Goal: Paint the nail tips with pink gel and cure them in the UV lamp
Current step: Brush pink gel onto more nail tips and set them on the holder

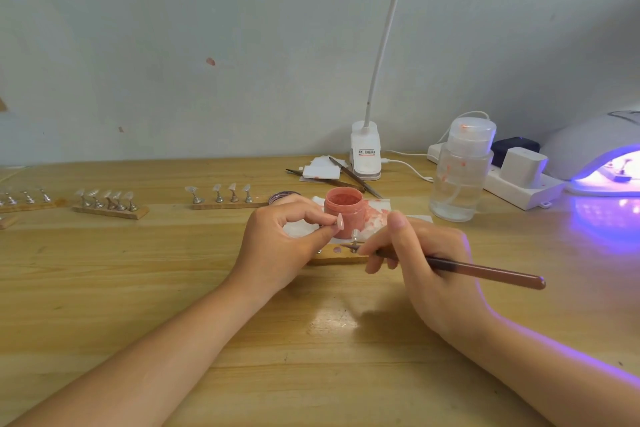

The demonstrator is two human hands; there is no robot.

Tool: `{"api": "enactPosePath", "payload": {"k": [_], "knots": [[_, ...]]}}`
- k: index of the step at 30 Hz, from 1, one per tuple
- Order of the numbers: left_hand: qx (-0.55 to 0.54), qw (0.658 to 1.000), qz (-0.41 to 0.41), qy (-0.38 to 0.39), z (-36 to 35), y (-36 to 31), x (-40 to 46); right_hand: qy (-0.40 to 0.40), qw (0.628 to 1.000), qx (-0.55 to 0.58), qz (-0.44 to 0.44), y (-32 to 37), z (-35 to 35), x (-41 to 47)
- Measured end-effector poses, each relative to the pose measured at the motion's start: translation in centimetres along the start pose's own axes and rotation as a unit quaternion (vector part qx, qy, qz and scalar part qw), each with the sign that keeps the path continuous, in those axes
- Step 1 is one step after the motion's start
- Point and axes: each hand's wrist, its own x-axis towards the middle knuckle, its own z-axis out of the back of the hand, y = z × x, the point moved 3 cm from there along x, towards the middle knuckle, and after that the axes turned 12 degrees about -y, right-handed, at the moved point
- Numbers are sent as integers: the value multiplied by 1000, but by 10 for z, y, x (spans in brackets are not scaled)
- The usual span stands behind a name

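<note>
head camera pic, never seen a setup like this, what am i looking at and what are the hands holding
There is no machine here: a person wears a camera on the head, so the one picture looks forward and down at their own two bare hands over a wooden table.

The left hand pinches a small metal stand carrying one nail tip. The right hand holds a brush, its working end pointing left toward the wooden holder strip between the hands.

Just behind stands an open jar of pink gel on a stained white tissue. To the left, more nail tips on stands wait in rows. On the right are a clear pump bottle, a clip lamp, and the UV lamp, glowing purple.
</note>
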Motion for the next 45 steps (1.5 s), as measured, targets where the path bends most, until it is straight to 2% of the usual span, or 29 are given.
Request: {"api": "enactPosePath", "payload": {"k": [3, 5, 8, 13, 19, 24, 28, 33, 38, 41, 45], "knots": [[5, 1000, 2, 2, 1, 0, 0, -30, 999, -14, 36, 5, 2, 2], [9, 1000, 3, 2, 1, -1, 0, -39, 999, -26, 21, 5, 3, 3], [11, 1000, 1, 3, 1, -2, 0, -17, 999, -32, -14, 2, 2, 2], [18, 1000, -2, 0, 2, -1, 0, 27, 997, -66, 35, 4, 0, 1], [20, 1000, -1, -1, 2, 0, 0, 27, 993, -109, 40, 2, -2, 2], [19, 1000, 7, -2, 1, 1, 0, 23, 998, -57, 34, 0, 1, -1], [18, 1000, 3, -1, 1, 0, 0, 2, 996, -82, 45, 2, -1, 1], [12, 1000, 5, 1, 2, 1, 0, 1, 999, -35, 10, -2, 1, -1], [13, 1000, 3, -1, 1, 1, 0, 9, 998, -67, 17, -1, -2, 1], [13, 1000, 0, 0, 0, 0, 1, 11, 999, -33, -4, -3, 0, -2], [16, 1000, -10, 2, 1, 1, 0, 0, 998, -57, 25, 0, -1, 0]]}}
